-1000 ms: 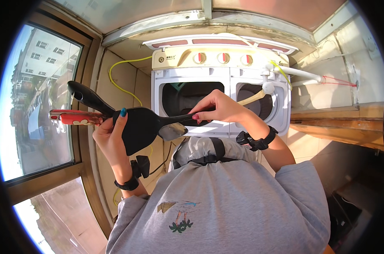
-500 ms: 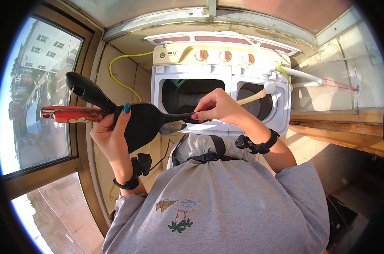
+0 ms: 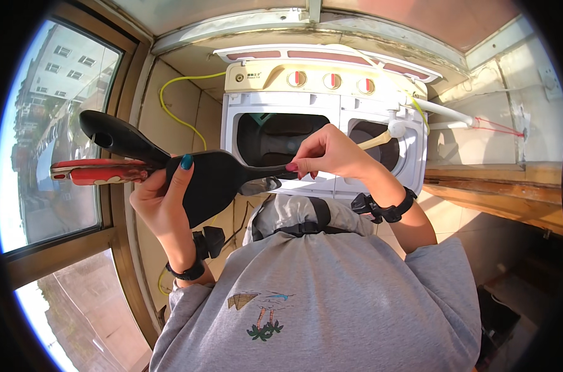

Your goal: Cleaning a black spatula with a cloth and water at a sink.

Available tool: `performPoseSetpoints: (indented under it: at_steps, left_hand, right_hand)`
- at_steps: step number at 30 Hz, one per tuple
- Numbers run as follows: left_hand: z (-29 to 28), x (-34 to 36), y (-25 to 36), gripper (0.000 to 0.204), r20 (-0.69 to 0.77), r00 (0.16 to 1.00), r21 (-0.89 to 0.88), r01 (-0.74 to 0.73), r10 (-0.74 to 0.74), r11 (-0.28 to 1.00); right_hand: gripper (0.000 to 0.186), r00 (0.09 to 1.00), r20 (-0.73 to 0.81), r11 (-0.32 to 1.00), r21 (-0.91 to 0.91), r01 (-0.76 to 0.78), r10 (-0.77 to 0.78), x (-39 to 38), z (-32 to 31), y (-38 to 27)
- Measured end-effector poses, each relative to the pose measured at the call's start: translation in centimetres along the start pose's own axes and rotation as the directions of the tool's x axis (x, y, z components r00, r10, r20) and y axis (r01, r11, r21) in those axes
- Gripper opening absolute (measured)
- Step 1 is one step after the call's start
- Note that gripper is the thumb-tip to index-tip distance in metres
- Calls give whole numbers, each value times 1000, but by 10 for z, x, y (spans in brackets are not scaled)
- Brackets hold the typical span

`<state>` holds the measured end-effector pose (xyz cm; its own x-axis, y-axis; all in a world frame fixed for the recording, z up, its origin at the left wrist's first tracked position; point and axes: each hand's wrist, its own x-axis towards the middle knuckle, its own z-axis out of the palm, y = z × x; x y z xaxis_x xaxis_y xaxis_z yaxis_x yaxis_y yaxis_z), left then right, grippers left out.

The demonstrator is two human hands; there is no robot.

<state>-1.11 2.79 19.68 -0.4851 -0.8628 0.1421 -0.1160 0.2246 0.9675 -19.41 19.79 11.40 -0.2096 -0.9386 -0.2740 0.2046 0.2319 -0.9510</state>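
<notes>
In my left hand (image 3: 163,211), raised at the left, is a bundle of kitchen utensils, its thumb pressed on the broad black blade of a spatula (image 3: 210,186). The spatula's thin handle points right, where the thumb and fingertips of my right hand (image 3: 331,155) pinch it. Out of the left side of the bundle stick a thick black handle (image 3: 123,137) with a hole near its end and a pair of red handles (image 3: 98,173). A shiny grey part (image 3: 259,186) shows below the spatula's neck; its kind is unclear. My left fingers are mostly hidden behind the bundle.
A white twin-tub washing machine (image 3: 281,102) with both openings uncovered stands ahead. White pipes (image 3: 439,108) run along its right side. A yellow hose (image 3: 163,99) curls down at the left, beside a brown-framed window (image 3: 123,214). At the right is a wooden ledge (image 3: 498,198).
The bundle in my left hand has shifted slightly left, its black handle dipping a little further outward. My right hand keeps its pinch on the spatula handle and has moved slightly right.
</notes>
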Motion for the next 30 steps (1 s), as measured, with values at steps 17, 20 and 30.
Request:
performPoseSetpoints:
  at_steps: [17, 20, 30]
  left_hand:
    - [-7, 4, 25, 15, 35, 999, -24, 25, -24, 999]
    - [-8, 6, 36, 14, 5, 1000, -90, 8, -8, 996]
    - [-30, 5, 43, 8, 66, 989, -232, -111, 129, 966]
  right_hand:
    - [19, 998, 55, 1000, 9, -2, 2, -15, 12, -37]
    - [17, 992, 127, 996, 83, -17, 6, -25, 11, -52]
    - [26, 981, 109, 985, 77, 152, -160, -57, 15, -71]
